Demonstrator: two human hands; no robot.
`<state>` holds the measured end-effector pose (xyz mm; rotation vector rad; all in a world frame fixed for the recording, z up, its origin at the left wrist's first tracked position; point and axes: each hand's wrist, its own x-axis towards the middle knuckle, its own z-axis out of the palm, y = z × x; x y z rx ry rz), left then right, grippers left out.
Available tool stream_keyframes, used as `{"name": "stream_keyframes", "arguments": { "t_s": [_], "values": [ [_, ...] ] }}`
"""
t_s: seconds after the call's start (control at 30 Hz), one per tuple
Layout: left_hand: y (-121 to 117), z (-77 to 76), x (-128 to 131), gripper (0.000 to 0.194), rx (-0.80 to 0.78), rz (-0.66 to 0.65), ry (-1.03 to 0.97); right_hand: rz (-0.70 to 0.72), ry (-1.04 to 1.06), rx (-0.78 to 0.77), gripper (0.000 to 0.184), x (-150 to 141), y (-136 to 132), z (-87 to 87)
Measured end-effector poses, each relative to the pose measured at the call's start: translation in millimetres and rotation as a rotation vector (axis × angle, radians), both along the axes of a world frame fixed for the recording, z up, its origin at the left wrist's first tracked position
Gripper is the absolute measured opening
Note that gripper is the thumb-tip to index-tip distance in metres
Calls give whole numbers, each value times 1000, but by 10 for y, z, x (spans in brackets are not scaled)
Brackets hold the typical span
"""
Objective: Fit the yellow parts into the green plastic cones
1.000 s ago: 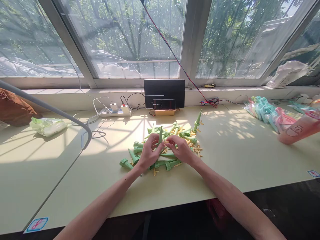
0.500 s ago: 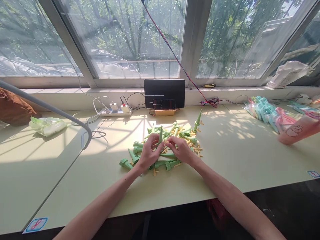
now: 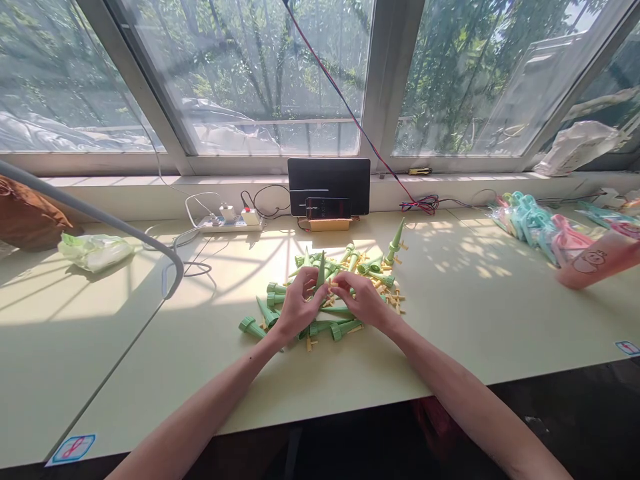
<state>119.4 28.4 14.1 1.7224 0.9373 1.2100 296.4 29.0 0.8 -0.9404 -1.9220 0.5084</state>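
My left hand (image 3: 299, 308) is closed around a green plastic watering spike (image 3: 321, 268), whose pointed tip stands up above the fingers. Close against it, my right hand (image 3: 364, 299) pinches a small yellow valve (image 3: 331, 285) at the spike's side. The fingers partly hide where the two parts meet. Around both hands lies a loose pile of green spikes, among them a ribbed-capped spike (image 3: 251, 327) at the left and an upright spike (image 3: 397, 241) at the back right. Loose yellow valves (image 3: 397, 301) are scattered right of my right hand.
Behind the pile a phone (image 3: 327, 208) leans before a dark tablet (image 3: 329, 177). A power strip (image 3: 233, 225) with cables sits left of them. A grey curved tube (image 3: 125, 227) crosses the left side. At the right are bagged coloured items (image 3: 525, 217) and a pink cup (image 3: 597, 260).
The fingers of my right hand have shifted very slightly at the yellow valve, which shows a little more. Everything else stays in place.
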Motion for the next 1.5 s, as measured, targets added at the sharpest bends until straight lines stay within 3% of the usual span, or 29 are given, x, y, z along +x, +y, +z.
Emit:
{"name": "stream_keyframes", "arguments": {
  "t_s": [0.5,0.87,1.27,1.5],
  "values": [
    [-4,12,-2,21,12,-8,14,-24,-72,-24,26,13,-4,4],
    [6,-2,-2,19,18,2,13,19,-35,14,12,2,-19,24],
    [4,-10,-4,18,0,-9,2,18,-77,-55,22,18,-2,1],
    [-1,5,3,18,13,-2,0,32,-11,-27,16,16,-15,18]
  ]
}}
